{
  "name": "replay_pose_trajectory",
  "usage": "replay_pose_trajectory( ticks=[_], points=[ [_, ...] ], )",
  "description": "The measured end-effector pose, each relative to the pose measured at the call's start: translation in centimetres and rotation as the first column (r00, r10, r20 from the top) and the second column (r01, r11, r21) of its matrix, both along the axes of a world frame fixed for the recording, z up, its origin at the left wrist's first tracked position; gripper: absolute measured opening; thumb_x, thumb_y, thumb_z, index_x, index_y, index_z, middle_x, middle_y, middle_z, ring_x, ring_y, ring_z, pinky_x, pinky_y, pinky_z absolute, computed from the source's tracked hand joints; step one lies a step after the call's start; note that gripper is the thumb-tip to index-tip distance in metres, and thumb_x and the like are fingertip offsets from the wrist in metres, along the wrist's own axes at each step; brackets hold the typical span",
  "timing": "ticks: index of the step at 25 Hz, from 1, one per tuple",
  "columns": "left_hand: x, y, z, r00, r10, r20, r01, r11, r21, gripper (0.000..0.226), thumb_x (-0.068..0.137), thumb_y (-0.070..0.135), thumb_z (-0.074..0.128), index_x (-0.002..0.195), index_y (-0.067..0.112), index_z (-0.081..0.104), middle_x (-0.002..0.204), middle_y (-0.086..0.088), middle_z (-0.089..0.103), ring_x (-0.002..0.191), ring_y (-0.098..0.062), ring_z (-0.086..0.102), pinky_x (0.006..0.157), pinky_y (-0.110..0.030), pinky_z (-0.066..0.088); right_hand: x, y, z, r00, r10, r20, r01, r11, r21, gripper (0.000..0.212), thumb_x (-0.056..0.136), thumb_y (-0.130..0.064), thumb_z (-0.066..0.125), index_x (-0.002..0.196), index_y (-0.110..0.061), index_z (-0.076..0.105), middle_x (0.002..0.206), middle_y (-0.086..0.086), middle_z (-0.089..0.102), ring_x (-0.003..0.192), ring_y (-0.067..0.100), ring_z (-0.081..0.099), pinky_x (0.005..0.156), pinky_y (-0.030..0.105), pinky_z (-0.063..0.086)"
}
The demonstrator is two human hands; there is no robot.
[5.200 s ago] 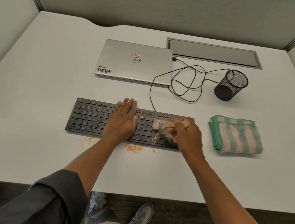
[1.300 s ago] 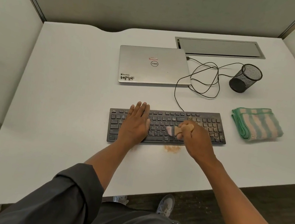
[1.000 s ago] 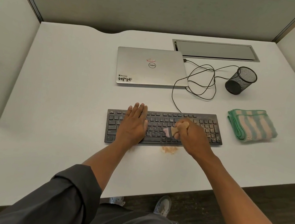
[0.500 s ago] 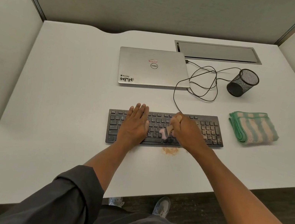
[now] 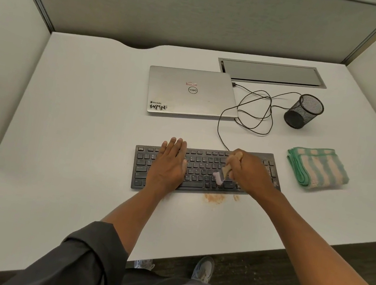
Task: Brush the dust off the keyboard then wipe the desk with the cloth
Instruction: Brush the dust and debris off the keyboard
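A black keyboard (image 5: 202, 167) lies on the white desk (image 5: 79, 129). My left hand (image 5: 170, 161) presses flat on its left half, fingers together. My right hand (image 5: 250, 175) grips a small wooden brush (image 5: 225, 171), whose pale bristles touch the keys right of the middle. Orange-brown dust (image 5: 214, 198) lies on the desk just in front of the keyboard, with a smaller speck to its right. A folded green-and-beige striped cloth (image 5: 317, 167) rests to the right of the keyboard, untouched.
A shut silver laptop (image 5: 191, 93) sits behind the keyboard, with a looped black cable (image 5: 252, 113) running to the keyboard. A black mesh pen cup (image 5: 304, 111) stands at the back right, and a grey cable hatch (image 5: 272, 72) lies behind it. Partition walls enclose the desk.
My right hand swept the brush leftward from the keyboard's right part toward the middle, then slightly back toward the front edge. The left hand stayed flat on the keys. The camera view shifted.
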State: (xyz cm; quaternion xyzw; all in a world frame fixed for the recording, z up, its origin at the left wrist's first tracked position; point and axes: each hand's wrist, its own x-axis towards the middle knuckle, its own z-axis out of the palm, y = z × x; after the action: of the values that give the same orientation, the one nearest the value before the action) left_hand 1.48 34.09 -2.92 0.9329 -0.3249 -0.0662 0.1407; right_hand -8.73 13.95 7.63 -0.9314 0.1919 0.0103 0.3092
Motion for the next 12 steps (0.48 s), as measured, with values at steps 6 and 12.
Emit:
replay_pose_trajectory(
  ticks=[6,12],
  points=[
    [-0.1,-0.1,0.1,1.0,-0.003,0.004,0.003,1.0,0.019,0.06,0.107,0.031,0.024,0.161,0.007,0.011,0.169,-0.012,0.011,0.157,-0.025,0.001,0.127,-0.041,-0.002,-0.2,-1.6,0.3,0.998,0.003,0.058,-0.004,1.0,0.009,0.026,0.102,-0.022,0.045,0.09,-0.012,0.065,0.073,-0.005,0.066,0.073,0.015,0.062,0.062,0.031,0.044],
    [-0.5,-1.0,0.1,1.0,0.011,0.022,-0.012,0.999,0.03,0.072,0.097,0.038,0.002,0.161,0.006,0.012,0.168,-0.014,0.011,0.157,-0.027,0.0,0.125,-0.038,-0.009,0.6,-4.8,0.7,0.993,0.097,0.062,-0.1,0.994,0.049,0.018,0.1,-0.028,0.053,0.091,-0.027,0.069,0.078,-0.014,0.067,0.073,0.0,0.059,0.066,0.025,0.045]
  ],
)
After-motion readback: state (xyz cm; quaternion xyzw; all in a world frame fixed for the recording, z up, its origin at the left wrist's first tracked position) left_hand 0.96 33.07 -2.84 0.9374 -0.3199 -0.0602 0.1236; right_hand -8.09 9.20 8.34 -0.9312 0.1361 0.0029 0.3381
